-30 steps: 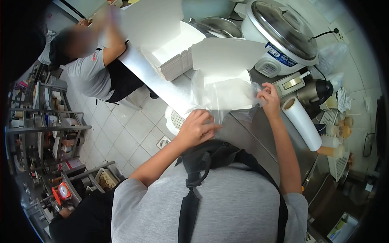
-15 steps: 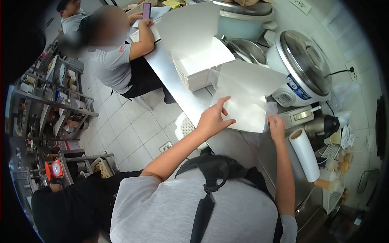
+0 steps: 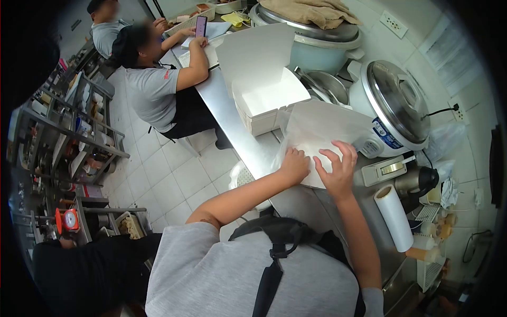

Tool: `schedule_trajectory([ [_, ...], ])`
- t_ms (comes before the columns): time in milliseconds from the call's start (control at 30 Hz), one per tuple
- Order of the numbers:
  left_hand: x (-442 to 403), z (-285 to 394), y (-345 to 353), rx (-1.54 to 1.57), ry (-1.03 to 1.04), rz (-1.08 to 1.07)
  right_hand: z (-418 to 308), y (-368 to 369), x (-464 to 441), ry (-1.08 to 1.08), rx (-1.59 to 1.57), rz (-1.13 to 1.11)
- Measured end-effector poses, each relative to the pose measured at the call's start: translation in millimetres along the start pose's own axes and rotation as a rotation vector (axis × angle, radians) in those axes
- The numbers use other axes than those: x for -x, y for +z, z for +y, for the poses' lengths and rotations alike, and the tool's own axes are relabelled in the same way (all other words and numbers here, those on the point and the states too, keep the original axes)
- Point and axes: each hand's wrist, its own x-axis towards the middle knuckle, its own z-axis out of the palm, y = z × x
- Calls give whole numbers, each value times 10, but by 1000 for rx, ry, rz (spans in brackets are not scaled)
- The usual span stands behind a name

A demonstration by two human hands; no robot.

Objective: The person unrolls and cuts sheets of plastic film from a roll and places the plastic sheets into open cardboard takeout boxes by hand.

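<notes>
A white paper box (image 3: 325,122) with its lid flap raised lies on the metal counter in front of me. Thin clear plastic (image 3: 282,150) shows along its left side. My left hand (image 3: 294,168) is at the box's left edge, its fingers curled closed over the plastic there; the exact pinch is partly hidden. Over the near right part of the box, my right hand (image 3: 338,171) has its fingers spread and bent, with nothing seen in them. Just beyond stands a stack of similar white boxes (image 3: 259,125), the top one open.
Right of the box are a rice cooker (image 3: 398,105), a tape dispenser (image 3: 384,171) and a white roll (image 3: 393,217). Behind stand a metal pan (image 3: 332,87) and a large lidded pot (image 3: 322,53). A seated person (image 3: 150,92) holds a phone (image 3: 200,26) at the counter's left.
My left hand has moved right and its spread fingers have closed at the box's edge. My right hand has released the plastic at the right corner, moved left over the box and opened.
</notes>
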Motion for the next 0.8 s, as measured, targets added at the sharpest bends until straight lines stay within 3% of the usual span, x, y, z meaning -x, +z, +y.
schedule_trajectory([
  [133,-14,-53,42,-344,-66,27,176,142,-212,-82,125,-95],
  [233,-14,-135,86,-473,-119,202,319,147,-342,-57,149,-251],
  [367,-15,-249,130,-455,-153,257,522,188,-295,89,183,-527],
  [533,-18,-243,20,-238,17,327,519,260,-315,2,177,-335],
  [633,-66,-236,-271,140,48,545,497,238,-344,-43,186,-225],
  [733,-121,-277,-609,242,79,786,570,199,-346,-13,175,-201],
  [800,-241,-351,-686,216,97,809,612,184,-350,43,125,-251],
])
